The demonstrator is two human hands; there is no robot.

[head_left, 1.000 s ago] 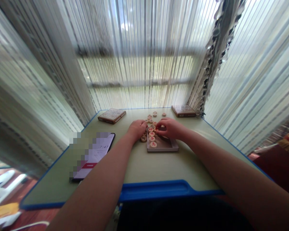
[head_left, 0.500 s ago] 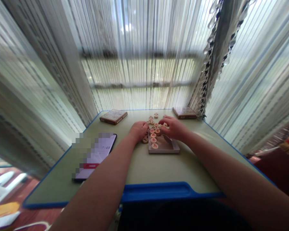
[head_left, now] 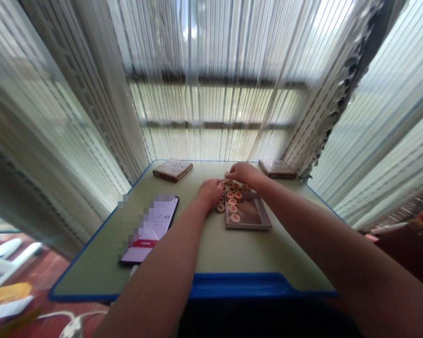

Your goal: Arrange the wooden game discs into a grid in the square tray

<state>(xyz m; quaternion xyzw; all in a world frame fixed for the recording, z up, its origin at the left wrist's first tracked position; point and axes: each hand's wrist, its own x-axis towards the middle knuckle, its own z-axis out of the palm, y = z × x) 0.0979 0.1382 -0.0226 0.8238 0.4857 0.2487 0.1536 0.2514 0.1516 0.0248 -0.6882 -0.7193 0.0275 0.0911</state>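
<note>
A shallow open box (head_left: 249,227) lies on the table with a column of round Chinese chess pieces (head_left: 232,202) along its left side. Their red characters face up. My right hand (head_left: 245,173) reaches over the far end of the box, fingertips closed at a Chinese chess piece (head_left: 227,174). To the left of the box, my left hand (head_left: 211,191) rests with curled fingers against its far left corner; what they grip is hidden. A loose piece (head_left: 220,207) lies below that hand, outside the box. More pieces cluster beyond the box, partly covered by my hands.
A phone (head_left: 151,230), partly pixelated, lies to the left of my left forearm. Two flat boxes, one at the far left (head_left: 172,169) and one at the far right (head_left: 278,168), sit near the table's back edge. The table (head_left: 229,253) has a blue rim; striped curtains hang behind.
My right hand has moved from the box's far right part to the left and farther away, onto the loose pieces. My left hand stays by the box's left side. The view has shifted slightly.
</note>
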